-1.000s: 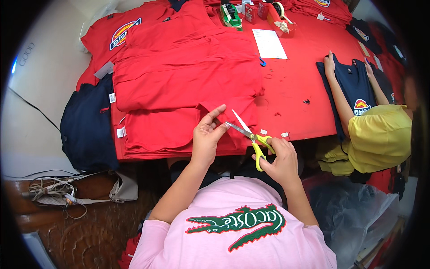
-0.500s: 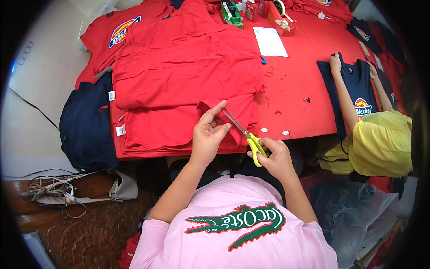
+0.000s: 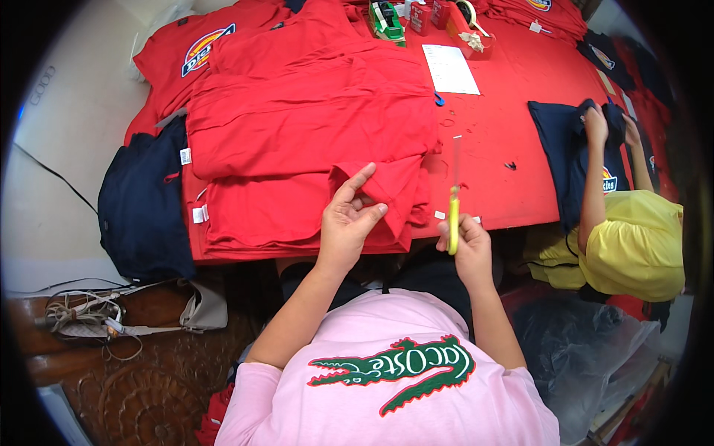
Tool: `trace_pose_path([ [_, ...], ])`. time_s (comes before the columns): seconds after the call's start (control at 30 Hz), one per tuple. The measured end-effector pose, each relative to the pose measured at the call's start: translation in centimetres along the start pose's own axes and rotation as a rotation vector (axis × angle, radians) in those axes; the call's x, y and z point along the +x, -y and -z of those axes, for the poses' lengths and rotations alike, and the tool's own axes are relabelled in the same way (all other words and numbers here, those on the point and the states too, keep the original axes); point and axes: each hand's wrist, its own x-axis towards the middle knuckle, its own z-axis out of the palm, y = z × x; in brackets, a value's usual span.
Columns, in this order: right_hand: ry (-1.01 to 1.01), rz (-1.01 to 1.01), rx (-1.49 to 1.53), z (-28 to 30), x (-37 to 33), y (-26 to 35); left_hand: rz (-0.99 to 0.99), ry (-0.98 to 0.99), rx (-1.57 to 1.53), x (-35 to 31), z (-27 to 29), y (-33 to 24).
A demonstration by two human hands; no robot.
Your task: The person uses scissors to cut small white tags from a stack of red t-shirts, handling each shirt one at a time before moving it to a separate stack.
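My left hand (image 3: pixel 348 221) is at the near edge of a red T-shirt (image 3: pixel 297 208) on the stack in front of me. It holds the turned-up edge of the cloth, with index finger and thumb apart; the other fingers are partly hidden. My right hand (image 3: pixel 471 249), off to the right of the shirt, grips yellow-green-handled scissors (image 3: pixel 454 215). Their blades point away from me over the red tabletop, turned edge-on and apart from the cloth.
Dark blue garments (image 3: pixel 145 208) hang at the left edge. A paper sheet (image 3: pixel 451 69), a green tape dispenser (image 3: pixel 387 24) and a red one (image 3: pixel 474 43) lie farther back. Thread scraps dot the table (image 3: pixel 506 178). At right, a yellow-sleeved co-worker handles a navy shirt (image 3: pixel 559 141).
My right hand has moved the scissors rightward, away from the red shirt, and turned them upright. My left hand has barely moved. The co-worker has bunched up the navy shirt's top.
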Motion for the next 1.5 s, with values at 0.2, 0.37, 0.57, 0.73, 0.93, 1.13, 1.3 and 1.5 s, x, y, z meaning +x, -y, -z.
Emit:
trace_pose_path([
  [0.2, 0.028, -0.061, 0.134, -2.9, 1.8, 1.5, 0.009, 0.259, 0.224, -2.5, -3.0, 1.3],
  [0.37, -0.026, 0.018, 0.265, -3.2, 2.4, 1.4, 0.111, 0.214, 0.094, -4.3, 0.0, 1.9],
  [0.57, -0.095, -0.026, 0.252, 1.4, 1.6, 1.0, -0.279, -0.577, -0.029, -6.5, 11.8, 0.1],
  [0.73, -0.085, 0.030, -0.298, 2.8, 1.9, -0.8, -0.541, -0.770, -0.070, -9.1, 20.8, -1.2],
  [0.93, -0.199, 0.519, -0.629, -2.1, 4.5, 4.4, -0.354, -0.808, 0.066, -9.5, 18.5, -0.2],
  [1.13, 0.426, 0.660, -0.917, -12.8, 5.0, 6.4, -0.478, -0.801, 0.297, -6.8, 17.0, 0.5],
  [1.3, 0.689, 0.749, -1.092, -18.5, 6.6, 5.6, -0.541, -0.757, 0.232, -6.2, 16.7, -1.2],
  [1.5, 0.796, 0.802, -1.047, -21.2, 8.5, 4.5, -0.584, -0.668, 0.152, -6.3, 16.8, -2.4],
])
